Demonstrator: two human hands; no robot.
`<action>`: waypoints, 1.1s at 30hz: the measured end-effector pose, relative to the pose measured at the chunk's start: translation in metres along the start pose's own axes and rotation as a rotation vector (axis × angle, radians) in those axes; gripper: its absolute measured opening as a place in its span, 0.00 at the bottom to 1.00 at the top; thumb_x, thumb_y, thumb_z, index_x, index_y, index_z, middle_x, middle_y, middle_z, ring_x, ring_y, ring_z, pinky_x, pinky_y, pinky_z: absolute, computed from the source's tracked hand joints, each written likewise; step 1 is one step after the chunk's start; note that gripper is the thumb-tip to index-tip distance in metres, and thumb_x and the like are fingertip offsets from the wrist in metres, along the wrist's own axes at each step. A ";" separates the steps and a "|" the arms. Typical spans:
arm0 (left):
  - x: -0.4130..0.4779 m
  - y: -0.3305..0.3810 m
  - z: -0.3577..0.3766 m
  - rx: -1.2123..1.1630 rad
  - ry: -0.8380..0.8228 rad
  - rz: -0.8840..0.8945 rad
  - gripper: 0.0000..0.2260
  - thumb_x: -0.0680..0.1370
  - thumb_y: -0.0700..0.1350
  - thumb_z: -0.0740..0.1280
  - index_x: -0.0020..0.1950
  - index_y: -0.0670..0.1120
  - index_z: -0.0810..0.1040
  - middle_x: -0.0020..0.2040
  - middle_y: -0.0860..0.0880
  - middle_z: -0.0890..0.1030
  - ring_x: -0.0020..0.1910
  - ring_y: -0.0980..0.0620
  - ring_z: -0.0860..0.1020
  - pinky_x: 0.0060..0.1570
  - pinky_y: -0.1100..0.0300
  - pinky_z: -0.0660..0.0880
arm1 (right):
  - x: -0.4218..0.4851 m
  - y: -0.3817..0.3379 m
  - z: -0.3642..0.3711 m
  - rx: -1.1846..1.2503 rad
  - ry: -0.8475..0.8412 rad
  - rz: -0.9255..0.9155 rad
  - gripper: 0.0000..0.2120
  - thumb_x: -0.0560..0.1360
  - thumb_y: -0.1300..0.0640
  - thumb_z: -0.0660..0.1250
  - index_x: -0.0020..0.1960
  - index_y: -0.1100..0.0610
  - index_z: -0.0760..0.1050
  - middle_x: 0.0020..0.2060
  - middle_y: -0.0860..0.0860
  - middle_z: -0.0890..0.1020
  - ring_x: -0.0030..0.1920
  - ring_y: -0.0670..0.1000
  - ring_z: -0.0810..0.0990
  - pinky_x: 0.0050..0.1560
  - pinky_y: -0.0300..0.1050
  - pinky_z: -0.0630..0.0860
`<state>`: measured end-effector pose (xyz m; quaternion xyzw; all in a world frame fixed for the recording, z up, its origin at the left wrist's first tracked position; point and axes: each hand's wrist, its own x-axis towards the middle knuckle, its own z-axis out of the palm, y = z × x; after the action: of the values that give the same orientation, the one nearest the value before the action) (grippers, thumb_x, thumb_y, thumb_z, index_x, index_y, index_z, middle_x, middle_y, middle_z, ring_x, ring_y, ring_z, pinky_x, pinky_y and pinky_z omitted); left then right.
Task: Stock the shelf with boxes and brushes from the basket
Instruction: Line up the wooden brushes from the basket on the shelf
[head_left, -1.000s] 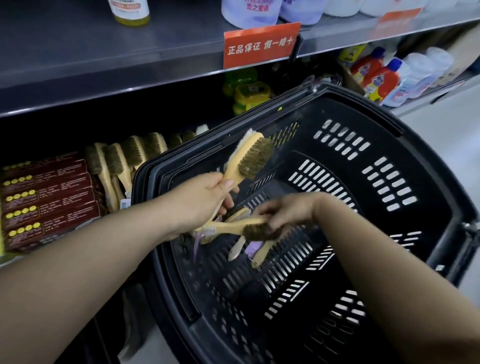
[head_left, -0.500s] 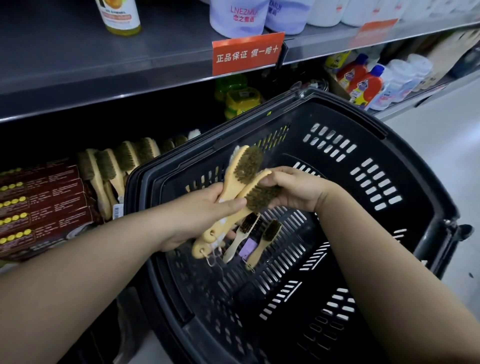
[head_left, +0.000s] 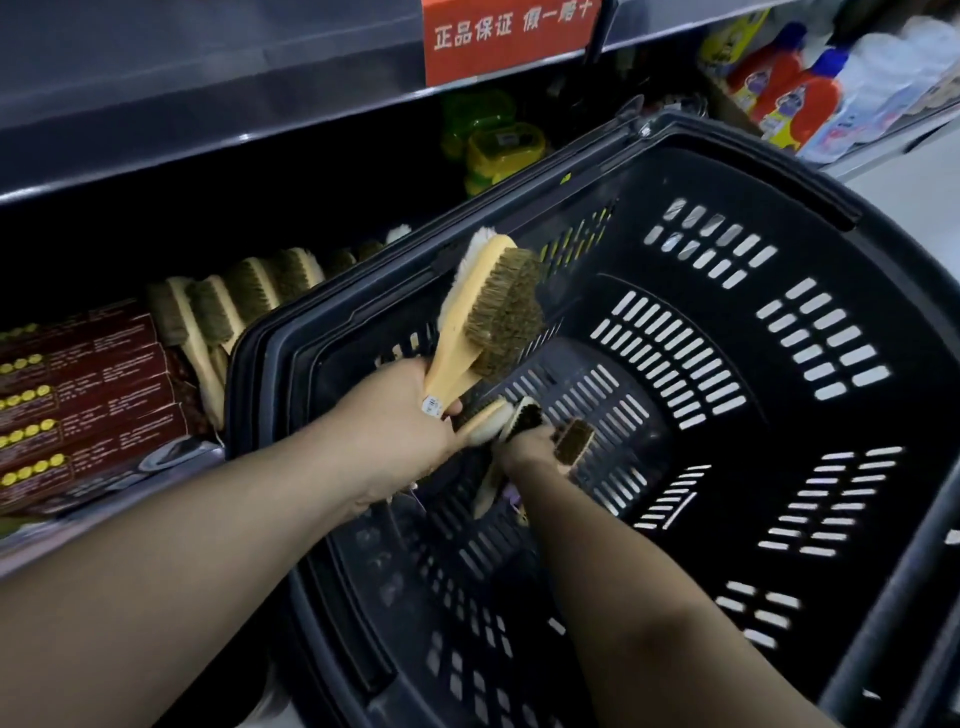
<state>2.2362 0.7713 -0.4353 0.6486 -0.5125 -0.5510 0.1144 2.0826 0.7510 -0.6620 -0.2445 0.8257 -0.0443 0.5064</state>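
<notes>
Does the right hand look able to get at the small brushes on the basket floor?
Probably yes: the right hand is at the small brushes; the basket is open above them.

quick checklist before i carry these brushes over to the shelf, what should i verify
1. Left hand grips the held brushes by their handles: ok.
2. Right hand has a grip on the loose brushes: cannot tell, its fingers are hidden.
3. Basket emptied of brushes: not ok, at least two lie at the bottom.
4. Room in the shelf's brush row: cannot tell, the basket rim hides its right end.
5. Red boxes beside that row stacked tidily: ok.
</notes>
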 end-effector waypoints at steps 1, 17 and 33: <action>0.002 -0.001 0.000 0.007 0.006 -0.011 0.06 0.74 0.38 0.68 0.44 0.49 0.75 0.36 0.49 0.75 0.34 0.53 0.72 0.29 0.62 0.65 | 0.001 0.004 0.009 -0.019 0.037 0.009 0.42 0.73 0.49 0.67 0.74 0.60 0.44 0.70 0.60 0.62 0.67 0.61 0.68 0.62 0.53 0.71; 0.006 0.004 0.002 -0.182 0.021 -0.074 0.05 0.74 0.44 0.70 0.39 0.48 0.76 0.30 0.50 0.74 0.23 0.56 0.69 0.17 0.70 0.60 | -0.044 -0.032 -0.111 0.163 -0.607 -0.048 0.05 0.77 0.58 0.63 0.45 0.60 0.73 0.37 0.54 0.78 0.38 0.54 0.77 0.40 0.46 0.74; 0.002 0.001 0.010 -0.256 -0.188 -0.010 0.13 0.70 0.37 0.74 0.53 0.43 0.80 0.44 0.43 0.84 0.45 0.44 0.82 0.47 0.50 0.78 | -0.139 -0.053 -0.135 0.425 -0.894 -0.498 0.10 0.68 0.67 0.67 0.44 0.58 0.84 0.42 0.53 0.85 0.43 0.48 0.85 0.38 0.33 0.80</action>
<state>2.2270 0.7735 -0.4394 0.5768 -0.4433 -0.6706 0.1451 2.0373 0.7437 -0.4667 -0.3199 0.4203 -0.2204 0.8200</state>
